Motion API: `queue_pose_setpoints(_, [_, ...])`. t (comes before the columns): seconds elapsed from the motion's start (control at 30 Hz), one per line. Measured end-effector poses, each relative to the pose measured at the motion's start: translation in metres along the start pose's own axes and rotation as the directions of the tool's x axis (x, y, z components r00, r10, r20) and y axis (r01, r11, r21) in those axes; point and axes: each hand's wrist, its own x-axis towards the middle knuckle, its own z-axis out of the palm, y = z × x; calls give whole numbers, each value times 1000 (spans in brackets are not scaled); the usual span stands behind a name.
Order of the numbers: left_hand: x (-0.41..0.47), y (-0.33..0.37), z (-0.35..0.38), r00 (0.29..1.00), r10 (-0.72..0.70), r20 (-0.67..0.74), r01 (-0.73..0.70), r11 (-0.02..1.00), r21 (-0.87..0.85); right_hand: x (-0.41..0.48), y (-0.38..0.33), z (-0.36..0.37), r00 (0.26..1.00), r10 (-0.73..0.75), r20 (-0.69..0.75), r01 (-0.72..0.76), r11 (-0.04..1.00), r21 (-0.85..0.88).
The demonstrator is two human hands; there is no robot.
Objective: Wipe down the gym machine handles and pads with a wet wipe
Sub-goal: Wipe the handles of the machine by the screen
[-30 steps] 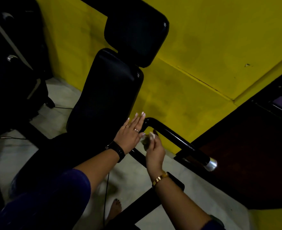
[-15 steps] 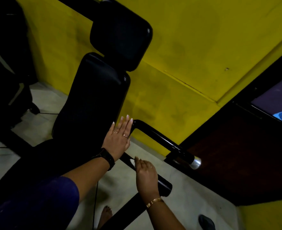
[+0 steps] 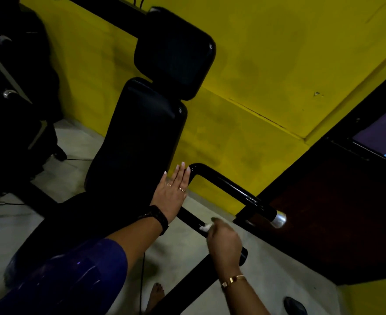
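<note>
This is looking like a gym: a padded black backrest (image 3: 139, 142) and headrest (image 3: 175, 53) are standing against a yellow wall (image 3: 278, 53), a chrome-capped handle bar (image 3: 229, 188) jutting alongside.

Wet wipe (image 3: 204, 228): white, bunched small, pinched in the right hand (image 3: 224, 246) against the lower black bar (image 3: 190, 217). Handle (image 3: 223, 185): glossy black tube, bent at a corner just beside the back pad, ending in a chrome cap (image 3: 278, 220). Back pad (image 3: 139, 142): long, black, glossy, inclined. Head pad (image 3: 176, 53): squarish, black, mounted directly above the back pad.
</note>
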Motion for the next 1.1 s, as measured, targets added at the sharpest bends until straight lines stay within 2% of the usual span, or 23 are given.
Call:
queue_pose_setpoints(0.07, [-2, -1, 1, 1000, 8, 1, -8, 1000, 6, 16, -3, -11, 988, 150, 19, -152, 981, 120])
queue_pose_setpoints(0.13, [-4, -2, 2, 1000, 10, 21, -10, 1000, 12, 20, -2, -8, 980, 195, -35, -186, 965, 184])
queue_pose_setpoints(0.17, [-4, -2, 3, 1000, 12, 22, -12, 1000, 15, 20, -2, -5, 983, 173, -68, -157, 970, 187])
queue_pose_setpoints(0.23, [-3, -2, 4, 1000, 9, 10, -9, 1000, 11, 9, -3, 11, 996, 79, -44, -71, 986, 151])
queue_pose_setpoints(0.3, [-1, -2, 3, 1000, 9, 4, -9, 1000, -3, -7, -4, 32, 1000, 3, 16, -4, 999, 37])
queue_pose_setpoints(0.4, [-3, -2, -1, 999, 5, 52, -4, 1000, -27, -24, -8, 48, 1000, -20, -3, 20, 994, -105])
queue_pose_setpoints(0.47, [-7, -1, -1, 999, 4, 42, -2, 999, -38, -26, -8, 50, 999, -42, -28, 39, 995, -93])
queue_pose_setpoints(0.57, [-8, -3, 0, 999, 35, 32, -33, 998, -62, -16, -19, 46, 997, -40, 62, 36, 998, 58])
queue_pose_setpoints(0.7, [-10, -4, 0, 995, 56, 78, -52, 997, -50, -13, -23, 48, 984, -169, 47, 172, 984, -56])
queue_pose_setpoints(0.83, [-14, -7, -3, 988, 73, 136, -69, 997, -37, -9, -21, 25, 984, -139, 109, 149, 985, -89])
queue_pose_setpoints(0.9, [-18, -7, -6, 984, 73, 160, -68, 997, -35, 4, -25, 14, 982, -70, 174, 70, 998, 6])
queue_pose_setpoints(0.93, [-19, -7, -6, 985, 69, 161, -64, 997, -36, 11, -26, 10, 982, -13, 187, -8, 994, 113])
queue_pose_setpoints(1.0, [-20, -6, -8, 986, 55, 160, -50, 998, -33, 24, -32, -3, 973, 71, 219, -148, 922, 359])
queue_pose_setpoints(1.1, [-17, -4, -11, 983, 59, 176, -49, 997, -62, 40, -48, -34, 988, 12, 152, -91, 846, 525])
